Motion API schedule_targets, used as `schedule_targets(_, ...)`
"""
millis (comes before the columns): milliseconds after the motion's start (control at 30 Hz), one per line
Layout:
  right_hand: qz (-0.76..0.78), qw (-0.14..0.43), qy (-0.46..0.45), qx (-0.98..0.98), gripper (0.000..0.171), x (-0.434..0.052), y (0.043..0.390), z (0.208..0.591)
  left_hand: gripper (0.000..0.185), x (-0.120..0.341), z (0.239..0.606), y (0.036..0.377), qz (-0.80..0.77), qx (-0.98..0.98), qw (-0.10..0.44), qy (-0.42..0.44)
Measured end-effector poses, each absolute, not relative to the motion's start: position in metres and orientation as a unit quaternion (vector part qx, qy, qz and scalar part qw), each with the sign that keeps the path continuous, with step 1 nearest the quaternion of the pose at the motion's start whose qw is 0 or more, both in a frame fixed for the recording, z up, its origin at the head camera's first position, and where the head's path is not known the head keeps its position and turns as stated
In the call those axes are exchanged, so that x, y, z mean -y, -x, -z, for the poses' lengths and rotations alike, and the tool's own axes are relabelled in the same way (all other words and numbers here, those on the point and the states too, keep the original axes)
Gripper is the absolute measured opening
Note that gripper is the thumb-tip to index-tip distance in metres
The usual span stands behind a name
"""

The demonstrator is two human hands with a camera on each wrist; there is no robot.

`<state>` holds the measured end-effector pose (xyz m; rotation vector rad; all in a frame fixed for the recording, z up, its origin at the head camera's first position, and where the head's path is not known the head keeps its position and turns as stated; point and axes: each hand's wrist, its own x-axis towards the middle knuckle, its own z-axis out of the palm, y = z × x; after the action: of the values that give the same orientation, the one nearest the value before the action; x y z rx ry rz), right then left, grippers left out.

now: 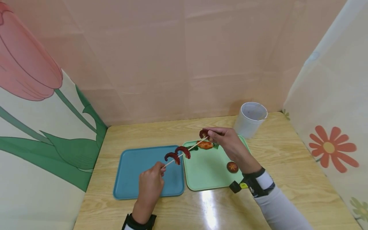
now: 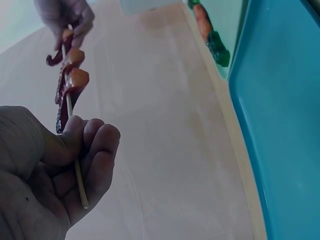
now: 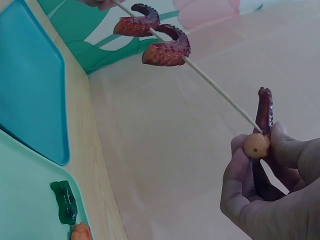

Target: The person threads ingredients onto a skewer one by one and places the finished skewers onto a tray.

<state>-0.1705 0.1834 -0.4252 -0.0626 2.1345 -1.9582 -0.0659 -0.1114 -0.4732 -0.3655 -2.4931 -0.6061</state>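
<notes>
- Head: left hand (image 1: 149, 187) pinches skewer (image 1: 184, 152) end above blue tray (image 1: 135, 172); right hand (image 1: 230, 143) pinches tentacle (image 1: 203, 133) at tip, over green tray (image 1: 207, 172).
- Left wrist: fingers (image 2: 95, 145) curl round stick.
- Right wrist: fingers (image 3: 240, 175) clamp tentacle; two pieces (image 3: 152, 37) threaded.

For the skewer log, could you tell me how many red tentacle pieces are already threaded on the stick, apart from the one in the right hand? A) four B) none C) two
C: two curled tentacle pieces sit on the skewer between the left hand and the right hand, which pinches a third piece at the tip.
</notes>
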Motion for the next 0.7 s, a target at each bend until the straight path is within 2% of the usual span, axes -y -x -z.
schedule_targets(700, 0.667, 0.119, 0.051, -0.733, 0.04, -0.1785, 0.1645, 0.425, 0.019, 0.1095, 0.4721, 0.0647, 0.228, 0.93, 0.261, 0.124)
